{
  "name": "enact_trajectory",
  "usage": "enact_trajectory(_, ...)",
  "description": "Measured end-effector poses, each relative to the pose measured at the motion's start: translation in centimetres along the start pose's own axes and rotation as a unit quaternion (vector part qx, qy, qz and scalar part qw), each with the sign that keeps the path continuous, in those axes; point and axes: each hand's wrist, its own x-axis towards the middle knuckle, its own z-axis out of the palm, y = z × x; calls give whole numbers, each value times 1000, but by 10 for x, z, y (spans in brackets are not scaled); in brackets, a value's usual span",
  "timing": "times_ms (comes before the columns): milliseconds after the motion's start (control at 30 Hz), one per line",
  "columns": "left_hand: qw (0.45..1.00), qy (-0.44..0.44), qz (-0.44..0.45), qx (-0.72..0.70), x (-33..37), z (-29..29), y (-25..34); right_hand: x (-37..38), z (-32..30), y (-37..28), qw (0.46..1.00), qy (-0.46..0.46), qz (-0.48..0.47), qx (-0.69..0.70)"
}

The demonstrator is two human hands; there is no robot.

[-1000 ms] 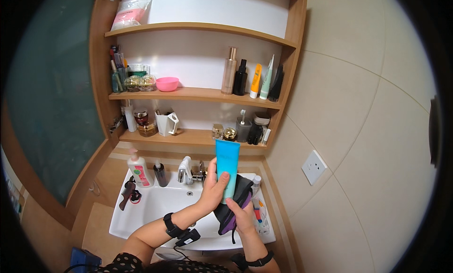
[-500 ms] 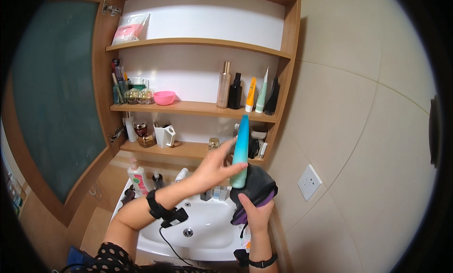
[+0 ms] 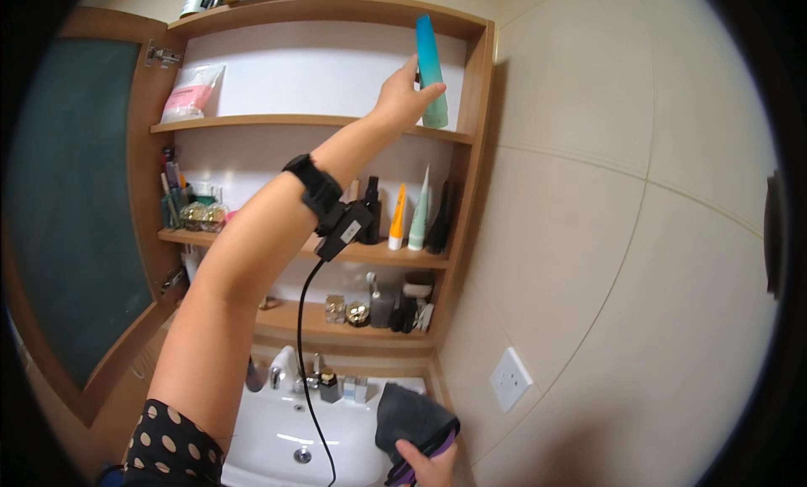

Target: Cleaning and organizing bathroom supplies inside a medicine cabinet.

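My left hand [image 3: 403, 96], stretched up to the right end of the cabinet's top compartment, is closed around a blue-green squeeze tube [image 3: 431, 71]. The tube stands nearly upright, its lower end at the upper shelf board [image 3: 277, 120]; whether it rests on the board I cannot tell. Low over the basin's right side, my right hand [image 3: 430, 465] grips a dark grey cloth pouch [image 3: 412, 418] with purple edging. Part of that hand is cut off by the lower edge. Below the tube, an orange tube [image 3: 398, 219], a pale green tube [image 3: 419, 214] and a black bottle line the middle shelf.
A pink-and-white packet [image 3: 192, 94] sits at the top compartment's left. The frosted cabinet door [image 3: 80, 193] hangs open on the left. Under the cabinet is a white washbasin [image 3: 269, 441] with a tap. A wall socket [image 3: 510, 380] is on the right. A black cable [image 3: 303, 344] dangles from my left wrist.
My left hand has lifted the blue-green tube from beside the pouch up to the top compartment. The pouch in my right hand now appears lower, and the view has tilted upward.
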Motion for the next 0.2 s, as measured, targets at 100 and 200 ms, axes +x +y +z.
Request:
enact_trajectory(100, 999, -18, -33, 32, 26, 27, -18, -4, -17, 16, 999, 28, 7, -28)
enact_trajectory(200, 991, -32, -53, 120, 46, 46, -38, -1, -26, 16, 998, 30, 32, -53)
